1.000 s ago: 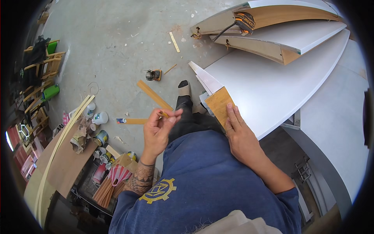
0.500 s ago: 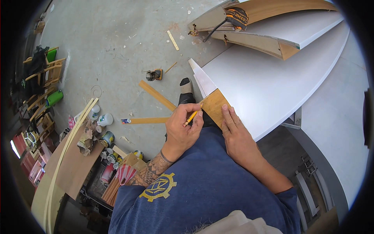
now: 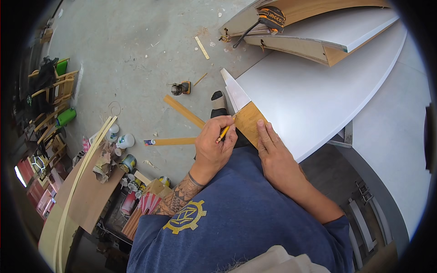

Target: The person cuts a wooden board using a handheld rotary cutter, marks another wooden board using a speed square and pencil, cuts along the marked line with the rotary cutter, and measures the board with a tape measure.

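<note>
A yellow pencil [image 3: 223, 132] is pinched in my left hand [image 3: 214, 143], its tip at the left edge of a brown rectangular wooden piece [image 3: 248, 122]. My right hand [image 3: 276, 159] lies on that piece's right side with stretched fingers; its thumb is hidden. The piece is at the left edge of a large white curved panel [image 3: 318, 98], next to a narrow white tapered strip [image 3: 236, 89]. Any pencil mark is too small to make out.
An orange and black tape measure [image 3: 272, 19] rests on stacked curved panels [image 3: 296, 51]. A small power tool [image 3: 180, 88] and wooden strips [image 3: 184, 111] lie on the grey floor. Bottles and cans [image 3: 129, 162] stand at left beside a long curved board [image 3: 86, 191].
The pencil and my left hand have shifted very slightly along the wooden piece's edge. My right hand stays on the piece; the view has moved a little.
</note>
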The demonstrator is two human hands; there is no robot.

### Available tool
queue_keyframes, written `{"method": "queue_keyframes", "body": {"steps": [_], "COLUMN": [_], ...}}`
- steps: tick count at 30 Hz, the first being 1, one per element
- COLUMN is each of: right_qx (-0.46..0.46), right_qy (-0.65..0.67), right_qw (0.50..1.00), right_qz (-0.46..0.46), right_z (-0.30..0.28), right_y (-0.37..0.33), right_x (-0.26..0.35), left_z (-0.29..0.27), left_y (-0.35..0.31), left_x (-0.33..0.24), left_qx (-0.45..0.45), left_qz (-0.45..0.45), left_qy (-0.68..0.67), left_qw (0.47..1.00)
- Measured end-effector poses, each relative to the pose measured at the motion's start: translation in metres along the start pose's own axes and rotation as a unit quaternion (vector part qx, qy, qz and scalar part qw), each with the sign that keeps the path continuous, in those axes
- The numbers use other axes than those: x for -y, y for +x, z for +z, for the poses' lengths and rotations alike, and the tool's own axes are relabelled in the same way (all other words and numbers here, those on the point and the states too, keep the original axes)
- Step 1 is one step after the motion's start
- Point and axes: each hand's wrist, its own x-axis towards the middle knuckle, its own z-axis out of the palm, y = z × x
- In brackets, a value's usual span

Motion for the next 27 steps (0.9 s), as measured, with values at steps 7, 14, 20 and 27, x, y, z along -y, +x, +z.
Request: {"method": "queue_keyframes", "body": {"steps": [7, 14, 20, 27], "right_qx": [0.003, -0.003, -0.009, -0.018], "right_qy": [-0.011, -0.017, -0.022, -0.023], "right_qw": [1.000, 1.000, 1.000, 1.000], "right_qz": [0.001, -0.006, -0.010, -0.007], "right_z": [0.0006, 0.0023, 0.0031, 0.0034], "right_y": [0.0001, 0.0000, -0.0009, -0.0029], "right_x": [-0.0006, -0.0019, -0.0023, -0.0002], "left_z": [-0.0003, -0.0007, 0.0000, 0.0022], "left_y": [0.0017, 0.0021, -0.0007, -0.0051], "left_x": [0.0000, 0.0014, -0.0011, -0.0010], "left_qx": [0.001, -0.002, -0.003, -0.001], "left_qz": [0.020, 0.027, 0.007, -0.019], "left_qy": [0.004, 0.015, 0.022, 0.021], "left_qw": [1.000, 1.000, 1.000, 1.000]}}
